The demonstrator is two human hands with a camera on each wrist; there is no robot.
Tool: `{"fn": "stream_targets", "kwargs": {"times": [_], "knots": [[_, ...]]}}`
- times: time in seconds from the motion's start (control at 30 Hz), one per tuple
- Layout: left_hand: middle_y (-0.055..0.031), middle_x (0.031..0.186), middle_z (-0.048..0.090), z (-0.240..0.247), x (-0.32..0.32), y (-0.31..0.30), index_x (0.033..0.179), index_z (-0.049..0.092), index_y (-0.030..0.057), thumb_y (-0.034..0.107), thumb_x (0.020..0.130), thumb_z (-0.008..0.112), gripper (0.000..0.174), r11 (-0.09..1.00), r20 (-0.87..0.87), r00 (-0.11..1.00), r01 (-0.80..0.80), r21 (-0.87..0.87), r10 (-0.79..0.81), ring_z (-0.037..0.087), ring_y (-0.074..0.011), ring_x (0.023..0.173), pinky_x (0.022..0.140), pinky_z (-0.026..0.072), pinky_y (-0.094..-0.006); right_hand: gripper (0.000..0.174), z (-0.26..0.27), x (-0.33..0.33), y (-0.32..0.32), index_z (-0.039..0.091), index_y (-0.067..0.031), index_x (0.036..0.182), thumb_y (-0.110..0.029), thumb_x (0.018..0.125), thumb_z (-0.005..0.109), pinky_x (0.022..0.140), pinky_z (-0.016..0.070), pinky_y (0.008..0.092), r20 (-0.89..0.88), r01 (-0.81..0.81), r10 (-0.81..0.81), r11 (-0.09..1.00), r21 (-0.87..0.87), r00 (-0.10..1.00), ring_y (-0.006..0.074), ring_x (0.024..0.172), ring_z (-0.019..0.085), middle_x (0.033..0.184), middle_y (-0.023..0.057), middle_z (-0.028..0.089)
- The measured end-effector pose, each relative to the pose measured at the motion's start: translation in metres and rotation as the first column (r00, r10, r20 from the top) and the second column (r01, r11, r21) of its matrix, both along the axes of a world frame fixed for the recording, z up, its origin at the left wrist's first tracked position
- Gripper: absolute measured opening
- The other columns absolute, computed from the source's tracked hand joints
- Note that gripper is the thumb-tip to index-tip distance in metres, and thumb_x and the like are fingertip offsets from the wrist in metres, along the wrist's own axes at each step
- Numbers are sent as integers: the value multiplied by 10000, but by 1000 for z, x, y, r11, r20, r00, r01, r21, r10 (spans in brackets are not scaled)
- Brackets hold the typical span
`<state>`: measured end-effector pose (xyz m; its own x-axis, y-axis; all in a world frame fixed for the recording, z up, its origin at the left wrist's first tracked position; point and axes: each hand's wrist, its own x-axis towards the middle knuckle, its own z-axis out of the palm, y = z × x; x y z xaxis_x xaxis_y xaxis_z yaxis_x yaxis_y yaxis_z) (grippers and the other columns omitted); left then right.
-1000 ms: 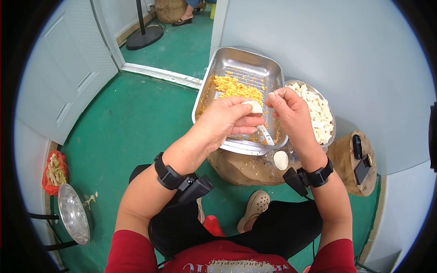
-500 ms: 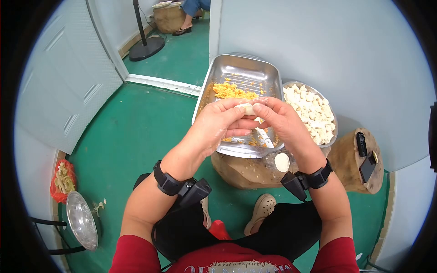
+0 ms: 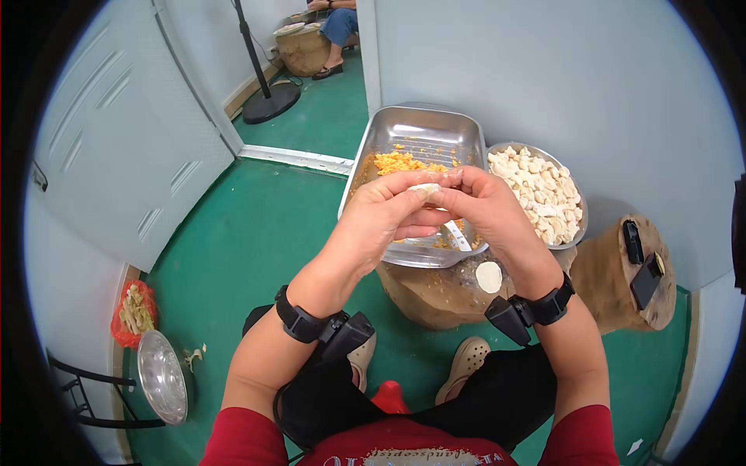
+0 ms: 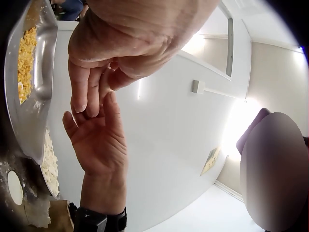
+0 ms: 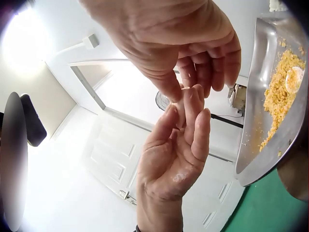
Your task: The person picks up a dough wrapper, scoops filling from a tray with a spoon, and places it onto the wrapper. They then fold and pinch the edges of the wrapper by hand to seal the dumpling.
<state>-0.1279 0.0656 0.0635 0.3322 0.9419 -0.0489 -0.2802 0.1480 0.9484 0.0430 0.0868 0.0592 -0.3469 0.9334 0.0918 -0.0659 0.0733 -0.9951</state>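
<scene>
At the lower left of the frame, a steel bowl (image 3: 162, 380) is seen well apart from the work. Near the centre, a folded dough piece (image 3: 423, 188) is pinched by the thumb and fingers of the left hand (image 3: 381, 213), apparently to keep it steady while its right end is pinched by the right hand (image 3: 489, 206). Both hands are held over a metal pan (image 3: 420, 128), where yellow filling (image 3: 398, 162) is kept within easy reach and crumbs would probably be caught. Just below the right hand, a flat dough round (image 3: 489, 276) is laid on a wooden stump (image 3: 435, 299), likely for handy pickup. Farther right, a bowl (image 3: 585, 216) of pale dough pieces (image 3: 536, 194) is placed beside the pan. Compared with the frame from a second ago, the right fingers are no longer held apart from the folded piece, the piece is more covered, and the flat round is left unmoved on the stump.
</scene>
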Motion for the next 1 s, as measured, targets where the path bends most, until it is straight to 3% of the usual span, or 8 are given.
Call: {"fn": "stream_targets", "kwargs": {"times": [0.17,0.37,0.53,0.8,1.0], "knots": [[-134,1004,616,-7,0,5,1164,504,-4,141,916,478,289,1000,41,999,-22,-15,23,645,-205,875,749,543,-275,156,1,-1,1,606,-5,873,-150,823,631,680,434,211,14,24,-24,999,25,1000,74,762,534,822,26,592],[-124,954,621,-12,-3,12,1071,527,1,140,903,512,218,997,52,998,-39,-60,42,653,-201,833,711,552,-269,129,-8,-6,11,603,-12,860,-127,813,636,681,432,209,-32,15,-14,999,32,999,74,764,528,812,17,587],[-108,911,625,-15,-7,15,996,543,-4,160,899,522,192,994,-18,995,-94,-61,93,651,-170,775,657,547,-245,137,-12,-13,15,597,-6,865,-125,812,640,681,429,207,-16,26,-25,998,61,1000,70,761,521,813,15,585],[-97,879,634,-16,-11,18,973,551,0,153,905,508,173,991,-45,992,-117,-61,114,655,-168,761,674,547,-255,130,-12,-17,20,594,-6,880,-119,824,626,670,432,209,-14,9,-8,998,66,1000,64,748,518,812,10,585],[-86,869,632,-19,-12,19,941,567,3,169,902,513,179,992,-67,993,-106,-63,102,647,-146,744,666,535,-242,149,-14,-18,21,595,14,858,-135,841,600,661,436,218,127,33,-63,974,224,990,75,736,526,802,19,593]]}}
